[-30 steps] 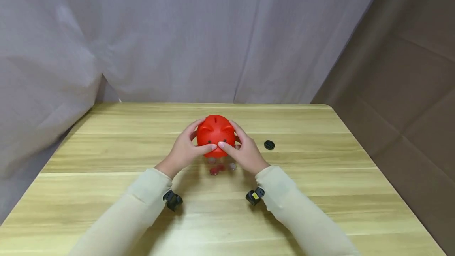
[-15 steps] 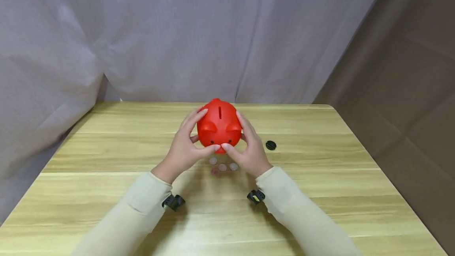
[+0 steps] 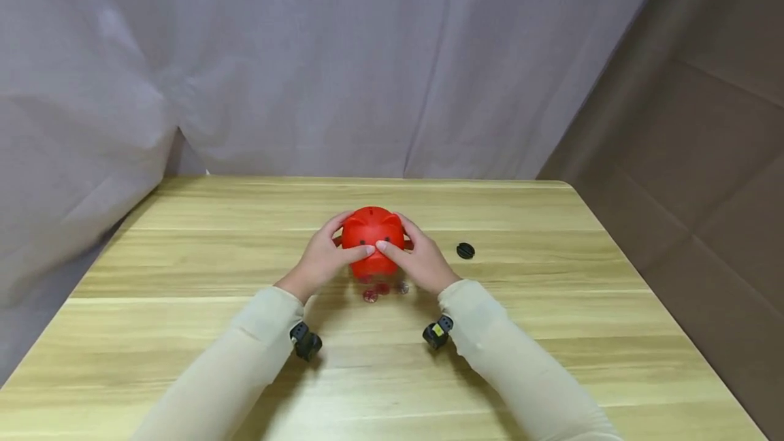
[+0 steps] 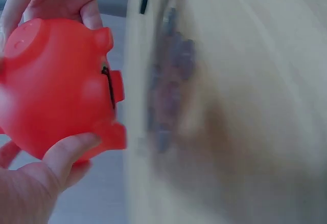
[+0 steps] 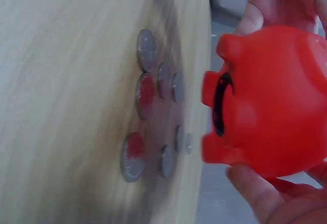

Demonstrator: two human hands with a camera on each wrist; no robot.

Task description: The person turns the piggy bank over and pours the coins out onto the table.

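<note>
Lowered piggy bank (image 3: 372, 240) (seven coins (image 5: 153, 111) beneath)

Head view: I can't see most of the coins (image 3: 370, 296); pig (image 3: 372, 248) and hands cover them at frame centre, only a few peek out below. Black disc (image 3: 465, 250) right of centre is too small to identify. Left wrist view: table (image 4: 245, 132) and coins (image 4: 171, 70) are motion-blurred smears, count unreadable; left hand (image 4: 30, 183) cut off at lower left corner. Right wrist view: right hand (image 5: 276, 193) cut off at the lower right edge, pig's (image 5: 271, 101) far side runs off the right edge; coin (image 5: 148, 96) faces are blurred, denominations unreadable.
</note>
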